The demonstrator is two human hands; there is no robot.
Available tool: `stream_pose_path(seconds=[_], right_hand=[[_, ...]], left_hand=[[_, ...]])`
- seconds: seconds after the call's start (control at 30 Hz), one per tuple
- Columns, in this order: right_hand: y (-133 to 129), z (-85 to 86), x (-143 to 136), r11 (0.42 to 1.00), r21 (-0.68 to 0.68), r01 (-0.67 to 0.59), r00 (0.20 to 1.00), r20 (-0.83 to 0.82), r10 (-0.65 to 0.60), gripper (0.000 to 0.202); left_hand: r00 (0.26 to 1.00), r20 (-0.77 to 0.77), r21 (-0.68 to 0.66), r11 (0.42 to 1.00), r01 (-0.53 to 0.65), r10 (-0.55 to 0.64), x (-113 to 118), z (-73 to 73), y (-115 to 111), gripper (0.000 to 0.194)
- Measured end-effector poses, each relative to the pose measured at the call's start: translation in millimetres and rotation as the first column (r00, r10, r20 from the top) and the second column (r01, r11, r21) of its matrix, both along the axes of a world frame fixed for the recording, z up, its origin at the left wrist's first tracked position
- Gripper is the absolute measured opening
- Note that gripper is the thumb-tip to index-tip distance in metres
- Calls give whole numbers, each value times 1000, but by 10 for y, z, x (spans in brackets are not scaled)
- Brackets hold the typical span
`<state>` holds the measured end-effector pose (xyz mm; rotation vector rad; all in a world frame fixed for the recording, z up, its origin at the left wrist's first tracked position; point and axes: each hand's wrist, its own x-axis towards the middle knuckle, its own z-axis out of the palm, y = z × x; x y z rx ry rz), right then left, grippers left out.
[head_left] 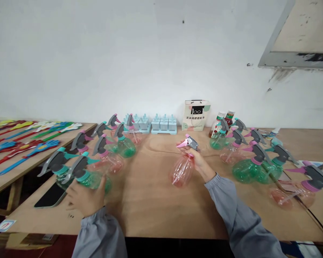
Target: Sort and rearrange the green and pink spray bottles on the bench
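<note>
My right hand (199, 161) is closed round the neck of a clear pink spray bottle (181, 172), just under its grey and pink trigger head. That bottle is tilted over the middle of the table. At the left, my left hand (86, 197) curls round the near side of a clear green spray bottle (93, 178), thumb on its body; some fingertips are hidden. Touching or close beside that bottle stands another green spray bottle (61, 173). More pink and green spray bottles, such as a green one (126, 147), are grouped behind my left hand.
Several spray bottles (244, 170) fill the right side of the wooden table (150, 215). A phone (50, 196) lies at the left edge. Light-blue ice-pop moulds (164, 125), a paper bag (196, 116) and sauce bottles (228, 120) line the wall. Colourful hand-shaped sticks (27, 147) cover a side table.
</note>
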<state>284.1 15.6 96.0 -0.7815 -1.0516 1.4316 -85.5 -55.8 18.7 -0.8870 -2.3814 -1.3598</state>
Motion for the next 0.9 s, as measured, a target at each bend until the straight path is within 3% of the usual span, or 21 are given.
stream_pose_path(seconds=[0.07,0.13,0.2,0.27,0.33,0.4,0.5,0.6,0.77,0.9], right_hand=[[33,-17,18,1000,-15,9,1000,-1,-9,44],[66,-26,38,1000,-24,18,1000,-5,-18,39],[91,-20,59,999,-34,26,1000,-16,-27,33],[104,-6,80,998,-49,28,999,-18,-29,27],[109,8,97,998,-54,27,1000,-14,-28,26],[110,15,107,999,-42,24,1000,-16,-25,25],[109,26,110,1000,-15,4,1000,-21,-4,28],[99,58,100,999,22,-30,1000,-2,30,36],[84,87,74,997,-5,-77,997,-24,77,38],[100,14,67,998,-57,10,1000,8,-10,20]], left_hand=[[991,-82,-2,994,105,-105,32,-47,-18,74],[936,-134,-11,945,327,-326,148,-63,-20,67],[811,-138,-6,819,574,-569,358,-51,42,60],[643,-110,25,645,764,-758,629,-15,190,54],[475,-59,53,472,880,-878,906,31,415,55],[387,-33,82,383,920,-922,1149,65,678,59],[348,-12,117,344,932,-937,1427,40,1031,70],[364,-6,176,358,917,-931,1599,-102,1233,84],[387,-53,240,364,900,-921,1657,-375,1272,103],[426,-77,248,396,884,-902,1615,-432,1250,104]])
